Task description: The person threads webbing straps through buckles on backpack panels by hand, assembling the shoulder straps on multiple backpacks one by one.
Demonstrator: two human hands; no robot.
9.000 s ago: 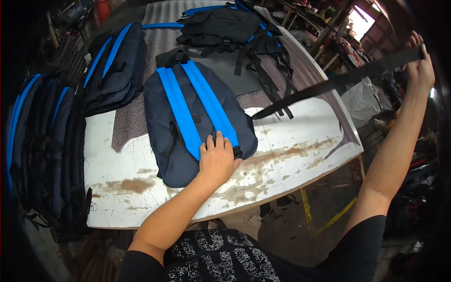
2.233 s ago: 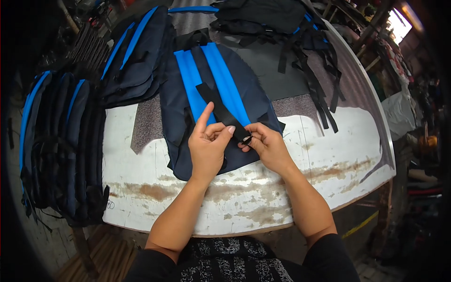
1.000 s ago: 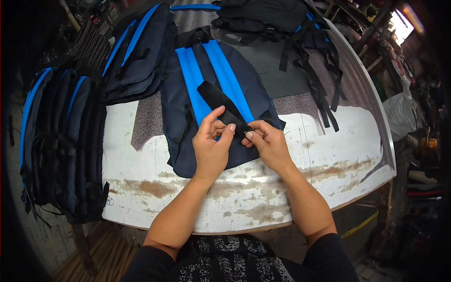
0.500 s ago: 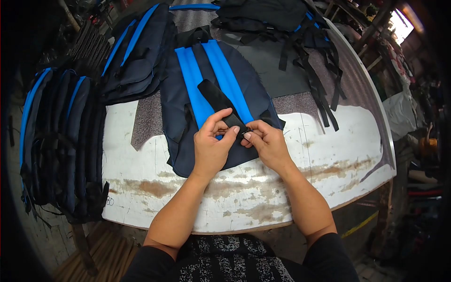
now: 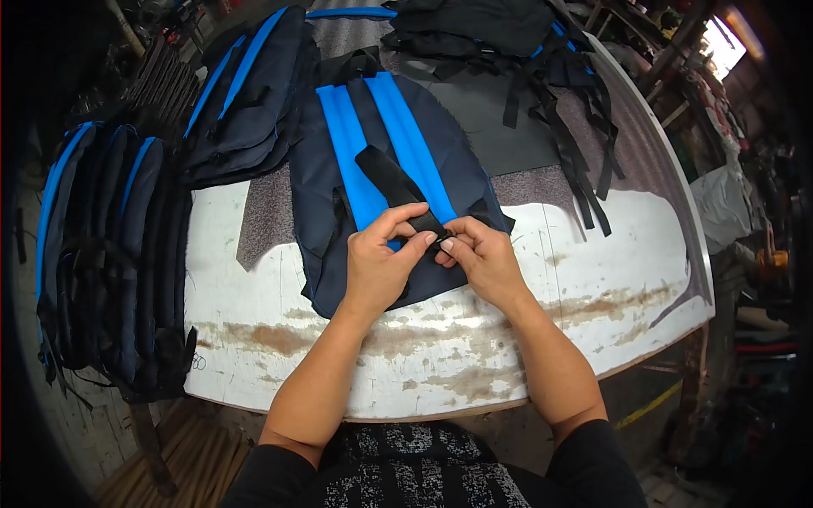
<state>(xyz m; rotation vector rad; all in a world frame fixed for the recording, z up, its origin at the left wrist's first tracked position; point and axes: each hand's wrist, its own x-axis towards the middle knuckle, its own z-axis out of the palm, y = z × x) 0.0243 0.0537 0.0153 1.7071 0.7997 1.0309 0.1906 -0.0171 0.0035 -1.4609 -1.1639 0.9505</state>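
Observation:
A dark navy backpack panel (image 5: 423,127) lies on the table with two bright blue shoulder straps (image 5: 405,140) running down it. Over its lower part, my left hand (image 5: 381,258) pinches a black webbing strap (image 5: 385,176) between thumb and fingers. The strap's loose end points up and to the left across the blue straps. Close beside it, my right hand (image 5: 483,258) grips a small black buckle (image 5: 441,240) at the strap's lower end. The fingers partly hide the buckle.
Navy panels with blue straps (image 5: 254,110) are stacked at the upper left, and several more (image 5: 110,254) hang at the table's left edge. Black pieces with dangling straps (image 5: 474,34) lie at the back. The white, stained tabletop (image 5: 610,271) has a wooden front edge.
Earlier my right hand held a long strap stretched far out to the right; now both hands meet at the buckle. Over the last second my left index finger has come down onto the strap.

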